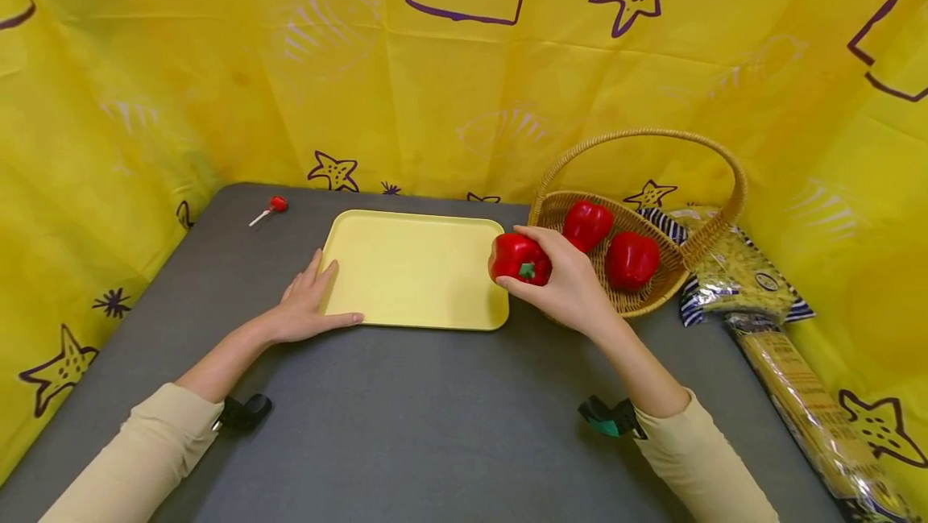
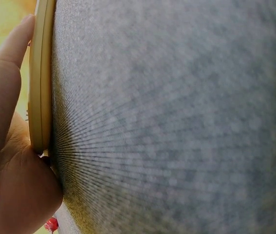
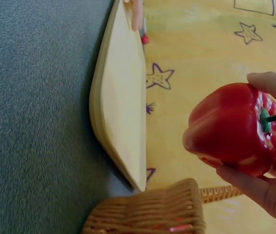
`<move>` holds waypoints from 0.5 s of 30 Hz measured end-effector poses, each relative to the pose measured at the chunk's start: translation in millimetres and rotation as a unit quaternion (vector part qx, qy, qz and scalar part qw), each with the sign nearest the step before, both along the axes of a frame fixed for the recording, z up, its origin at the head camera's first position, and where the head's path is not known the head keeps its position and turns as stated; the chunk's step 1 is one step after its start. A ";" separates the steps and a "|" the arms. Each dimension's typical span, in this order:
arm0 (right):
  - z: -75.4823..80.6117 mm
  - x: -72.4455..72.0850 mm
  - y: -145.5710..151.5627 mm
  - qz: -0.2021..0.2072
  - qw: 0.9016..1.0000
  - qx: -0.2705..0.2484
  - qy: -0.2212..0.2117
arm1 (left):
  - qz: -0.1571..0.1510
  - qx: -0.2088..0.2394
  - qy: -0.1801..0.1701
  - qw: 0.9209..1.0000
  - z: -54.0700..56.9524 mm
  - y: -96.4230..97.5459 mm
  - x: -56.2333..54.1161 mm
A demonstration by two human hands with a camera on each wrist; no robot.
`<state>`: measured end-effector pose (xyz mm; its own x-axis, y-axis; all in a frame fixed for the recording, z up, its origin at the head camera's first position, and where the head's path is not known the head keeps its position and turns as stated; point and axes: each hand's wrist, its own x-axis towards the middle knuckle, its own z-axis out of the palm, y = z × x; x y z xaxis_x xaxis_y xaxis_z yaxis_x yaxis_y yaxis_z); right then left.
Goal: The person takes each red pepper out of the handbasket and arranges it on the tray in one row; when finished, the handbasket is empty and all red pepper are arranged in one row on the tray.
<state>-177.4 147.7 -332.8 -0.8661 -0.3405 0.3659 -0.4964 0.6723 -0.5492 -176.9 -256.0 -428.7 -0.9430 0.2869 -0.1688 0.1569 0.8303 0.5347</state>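
Observation:
My right hand (image 1: 564, 275) grips a red bell pepper (image 1: 516, 257) with a green stem, between thumb and fingers. In the right wrist view this pepper (image 3: 235, 129) is held up in the air, above the level of the tray. It overlaps the right end of the yellow tray (image 1: 413, 269) in the head view. My left hand (image 1: 308, 305) rests at the tray's lower left corner, fingers spread and fairly straight, thumb along the front rim. Right of the tray stands a wicker basket (image 1: 656, 297) with a tall handle, holding two more red peppers (image 1: 632, 259).
A red lollipop (image 1: 277, 204) lies at the back left of the grey table (image 1: 435, 426). Beyond the basket lie a bag of pasta (image 1: 747, 273) and a long pack of spaghetti (image 1: 819, 402) along the right edge. A yellow patterned cloth (image 1: 449, 88) hangs close behind.

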 end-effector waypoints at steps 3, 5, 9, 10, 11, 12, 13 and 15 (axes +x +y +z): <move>-2.8 -5.3 -5.5 0.006 1.000 0.001 -0.006 | 0.000 0.002 0.001 1.000 0.7 0.8 0.1; -5.5 -8.5 -8.9 0.008 1.000 0.003 -0.014 | -0.001 0.004 0.001 1.000 1.5 1.7 0.5; -10.3 -12.5 -15.7 0.018 0.999 0.008 -0.034 | -0.003 0.002 0.000 1.000 2.1 1.6 0.8; -11.3 -13.3 -17.3 0.021 0.999 0.007 -0.039 | -0.003 0.001 0.000 1.000 2.2 1.5 0.9; -12.1 -14.1 -19.0 0.023 0.999 0.008 -0.042 | -0.003 0.001 0.001 1.000 2.0 1.1 0.7; -12.9 -14.9 -20.6 0.026 0.999 0.009 -0.044 | -0.003 0.001 0.001 1.000 1.9 0.8 0.6; -13.6 -15.8 -22.4 0.029 0.999 0.009 -0.045 | -0.003 0.000 0.001 1.000 1.8 0.5 0.5; -14.8 -17.4 -25.8 0.032 0.998 0.012 -0.047 | -0.002 0.000 0.000 1.000 1.6 0.0 0.3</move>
